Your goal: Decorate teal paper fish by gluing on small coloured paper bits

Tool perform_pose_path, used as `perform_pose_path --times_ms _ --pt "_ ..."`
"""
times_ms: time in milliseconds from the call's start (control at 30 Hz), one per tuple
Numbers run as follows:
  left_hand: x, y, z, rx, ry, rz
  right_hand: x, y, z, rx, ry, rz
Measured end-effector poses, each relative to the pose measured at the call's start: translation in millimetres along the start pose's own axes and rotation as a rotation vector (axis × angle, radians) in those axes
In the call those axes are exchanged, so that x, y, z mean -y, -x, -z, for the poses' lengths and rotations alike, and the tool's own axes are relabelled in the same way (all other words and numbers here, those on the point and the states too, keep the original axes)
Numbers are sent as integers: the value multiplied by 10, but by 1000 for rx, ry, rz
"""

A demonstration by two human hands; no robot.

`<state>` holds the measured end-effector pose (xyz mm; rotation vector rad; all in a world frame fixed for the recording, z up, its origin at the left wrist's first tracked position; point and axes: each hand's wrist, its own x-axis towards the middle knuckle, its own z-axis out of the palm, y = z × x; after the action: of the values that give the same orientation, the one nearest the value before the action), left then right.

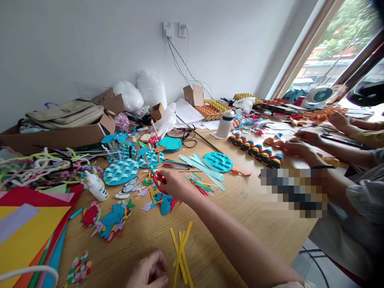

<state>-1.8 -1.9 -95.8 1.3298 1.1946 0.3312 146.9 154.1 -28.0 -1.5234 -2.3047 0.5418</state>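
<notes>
My right hand (174, 186) reaches over the middle of the table, closed around the red handles of a pair of scissors (158, 185). The scissors' blades point away from me, above a pile of coloured paper scraps and a blue paper fish (165, 203). At the bottom edge, my left hand (150, 269) rests loosely curled, thumb and index finger apart, with nothing visible in it. Just right of it lie several crossed yellow paper strips (181, 254). Thin green and red strips (200, 186) are scattered beyond my right forearm.
Coloured paper sheets (27, 228), a glue bottle (96, 186) and paper animal cutouts (113, 221) lie left. Blue wavy discs (121, 172), pale blue strips (204, 168) and a white canister (225, 125) stand farther back. At right, other people's hands (303, 150) work near painted egg-carton strips (255, 151).
</notes>
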Motion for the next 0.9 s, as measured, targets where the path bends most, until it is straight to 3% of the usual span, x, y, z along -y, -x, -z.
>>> perform_pose_path --times_ms 133,267,433,567,700,900 --pt "-61 12 42 -113 -274 -152 -77 190 191 20 67 -45" --pt "-107 10 69 -210 -547 -424 -215 565 300 127 102 -63" --pt "-187 -5 2 -217 -803 -793 -348 1005 222 280 123 81" --pt "-196 -47 -55 -347 -1101 -1066 -383 1139 110 305 111 144" --pt "-91 -104 -95 -397 -1282 -1149 -378 1153 74 309 137 165" --pt "74 -142 -124 -379 -1303 -1134 -366 1108 116 346 148 225"
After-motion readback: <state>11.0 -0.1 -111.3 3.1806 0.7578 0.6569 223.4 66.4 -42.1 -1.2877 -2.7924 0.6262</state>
